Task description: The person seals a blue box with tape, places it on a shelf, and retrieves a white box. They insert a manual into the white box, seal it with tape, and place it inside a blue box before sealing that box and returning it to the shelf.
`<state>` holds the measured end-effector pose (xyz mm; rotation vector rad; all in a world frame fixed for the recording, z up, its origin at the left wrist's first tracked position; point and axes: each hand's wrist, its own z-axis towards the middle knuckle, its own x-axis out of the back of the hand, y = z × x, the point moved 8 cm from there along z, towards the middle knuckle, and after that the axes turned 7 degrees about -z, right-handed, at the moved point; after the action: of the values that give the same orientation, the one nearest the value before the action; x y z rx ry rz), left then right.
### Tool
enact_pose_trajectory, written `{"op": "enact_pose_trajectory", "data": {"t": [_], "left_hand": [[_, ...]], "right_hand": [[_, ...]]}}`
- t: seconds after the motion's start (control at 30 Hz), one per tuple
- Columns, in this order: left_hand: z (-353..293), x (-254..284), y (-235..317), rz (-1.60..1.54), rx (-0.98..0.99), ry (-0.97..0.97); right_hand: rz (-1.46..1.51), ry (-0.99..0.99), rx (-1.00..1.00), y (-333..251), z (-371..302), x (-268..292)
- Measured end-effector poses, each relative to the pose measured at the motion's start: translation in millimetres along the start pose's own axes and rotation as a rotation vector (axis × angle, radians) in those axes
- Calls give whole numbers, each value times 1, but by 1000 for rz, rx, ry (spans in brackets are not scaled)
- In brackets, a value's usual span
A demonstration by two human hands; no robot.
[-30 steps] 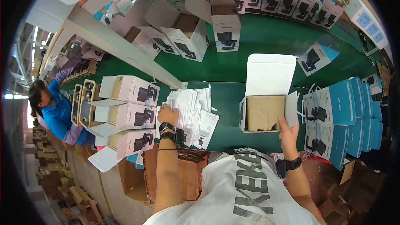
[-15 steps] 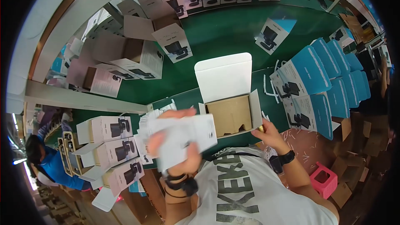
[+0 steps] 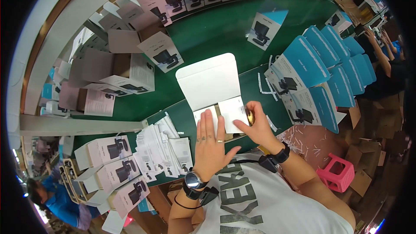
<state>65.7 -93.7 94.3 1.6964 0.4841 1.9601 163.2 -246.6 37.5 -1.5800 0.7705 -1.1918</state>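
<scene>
one open white box (image 3: 210,93) sits in the middle of the head view, on the green table (image 3: 208,30) right before the person, its lid (image 3: 206,76) standing up on the far side, with a pile of leaflets (image 3: 167,147) to its left and blue-topped boxes (image 3: 305,65) to its right. two white panels (image 3: 230,109), probably side flaps, lie inward over a brown insert (image 3: 218,110); whether a leaflet lies beneath them cannot be told. the panels could spring up or crease, i'd judge, if the pressing is uneven, and the box could skid if one hand pushes harder than the other. a small yellow thing (image 3: 250,117) might scuff the card if it drags across. the left hand (image 3: 210,141) lies flat, palm down, fingers slightly apart and pointing away from the person, thumb out to the right, over the left panel and gripping nothing that shows. the right hand (image 3: 258,123) reaches in from the right, thumb on the right panel, fingers curled round the yellow thing beside the box.
</scene>
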Motion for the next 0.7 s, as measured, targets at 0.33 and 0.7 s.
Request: {"op": "enact_pose_trajectory", "data": {"t": [0.33, 0.7], "left_hand": [[7, -29, 1, 101, -119, -92], [7, -27, 2, 101, -113, -90]], "right_hand": [[-631, 108, 335, -49, 30, 33], [-641, 85, 332, -43, 27, 30]]}}
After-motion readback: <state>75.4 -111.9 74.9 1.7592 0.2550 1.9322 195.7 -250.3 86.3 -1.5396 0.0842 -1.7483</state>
